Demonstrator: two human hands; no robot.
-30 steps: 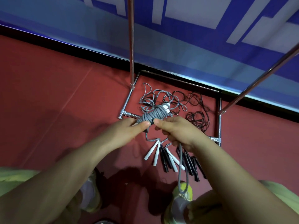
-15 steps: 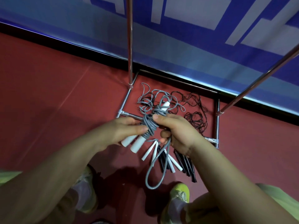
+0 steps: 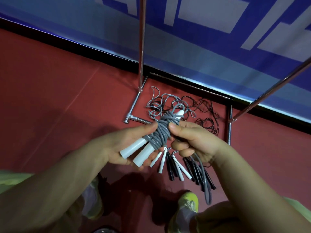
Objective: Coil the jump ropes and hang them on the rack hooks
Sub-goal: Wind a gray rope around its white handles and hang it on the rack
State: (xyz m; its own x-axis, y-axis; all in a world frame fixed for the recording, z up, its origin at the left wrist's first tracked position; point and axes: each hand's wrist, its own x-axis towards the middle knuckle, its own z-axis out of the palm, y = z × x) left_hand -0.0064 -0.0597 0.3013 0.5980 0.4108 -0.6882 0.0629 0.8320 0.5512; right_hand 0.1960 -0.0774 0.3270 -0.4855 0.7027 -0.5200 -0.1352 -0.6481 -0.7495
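Since half a second ago the trailing loop of cord has swung from below the middle of the bundle over to the person's right, and the bundle is sitting a little higher and flatter across the palm. The left hand [image 3: 127, 148] is cradling the grey rubber-corded jump rope with two white plastic handles [image 3: 159, 133], fingers curled under the handles and thumb pressing on the wraps, probably so the coils cannot spring loose. The right hand [image 3: 193, 142] is pinching the cord at the top of the wraps and closing round the free grey tail [image 3: 204, 185], which is hanging down past the wrist (likely kept taut for the next turn round the handles).

The bundle is being held in the air above the floor, well apart from any hook; no hooks are showing here. Below it, the chrome tube rack base [image 3: 134, 117] is framing a loose tangle of grey and black ropes [image 3: 198, 113] on the red floor [image 3: 50, 98], their white and black handles [image 3: 178, 167] fanned towards the person's yellow-green shoes [image 3: 188, 202], seemingly waiting their turn.
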